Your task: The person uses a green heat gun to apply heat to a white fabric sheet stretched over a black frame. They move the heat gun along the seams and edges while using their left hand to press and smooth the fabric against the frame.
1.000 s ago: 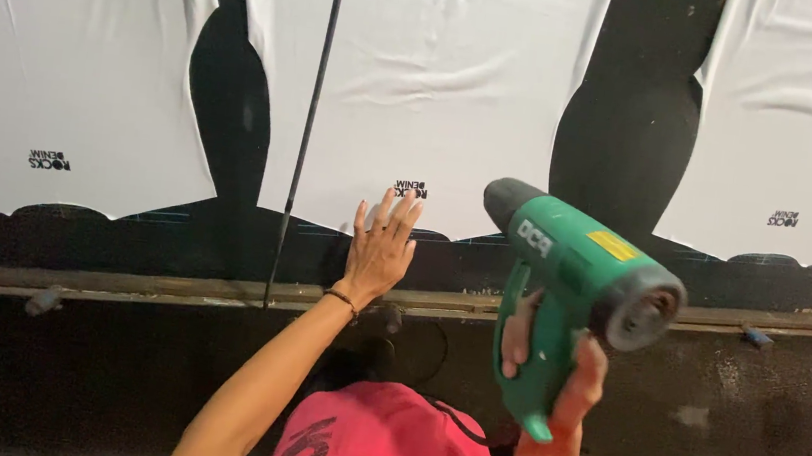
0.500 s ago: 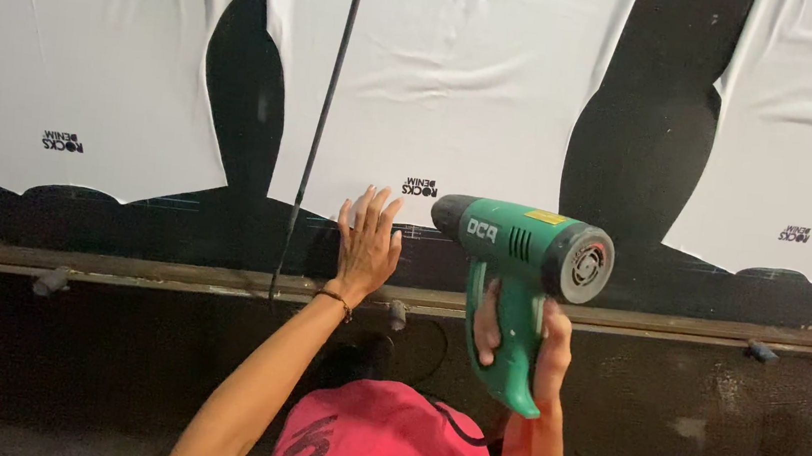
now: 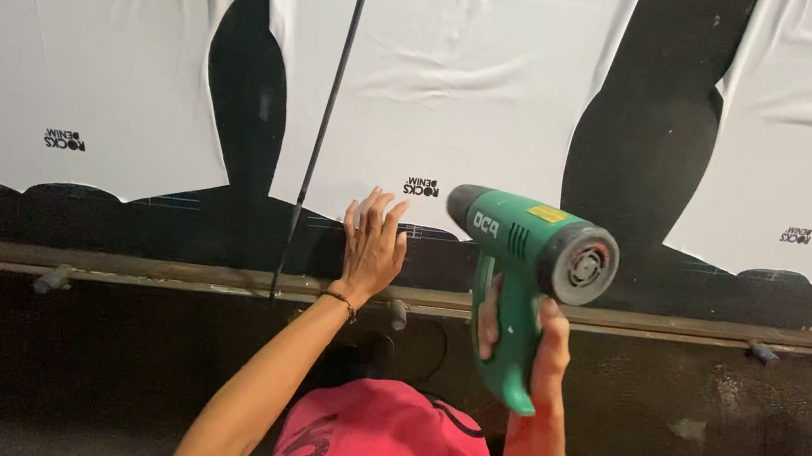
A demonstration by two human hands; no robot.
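Stretching across the whole far side: a long dark counter (image 3: 644, 163), black and flat, carrying three white fabric garments laid side by side. Lying in the middle, the largest in view: a white cotton garment (image 3: 462, 73), smooth with a few faint creases, its near edge curving just beyond the hands and bearing a small dark printed mark (image 3: 421, 187). Spreading to the left: a second white fabric panel (image 3: 82, 53) with the same kind of small mark near its near edge. Reaching in from the right: a third white fabric panel (image 3: 807, 140), partly cut off by the frame. Running along the near edge of the counter: a rusty brown metal rail (image 3: 667, 326) with short stubby pegs sticking out below it. Crossing the counter from the far side to the rail, just left of the middle garment: a thin dark rod or cable (image 3: 327, 119); hard to tell which. Filling the near bottom: a pink printed top (image 3: 383, 447) on the person's own body. Being gripped upright at right of centre, above the rail: a green plastic heat gun (image 3: 528, 261), black nozzle pointing left toward the printed mark, round rear vent facing the camera. Wrapping firmly around its handle: the right hand (image 3: 515, 335). Pressing flat on the near edge of the middle garment, fingers spread and empty: the left hand (image 3: 371, 244), a thin dark bracelet (image 3: 342, 301) circling its wrist.
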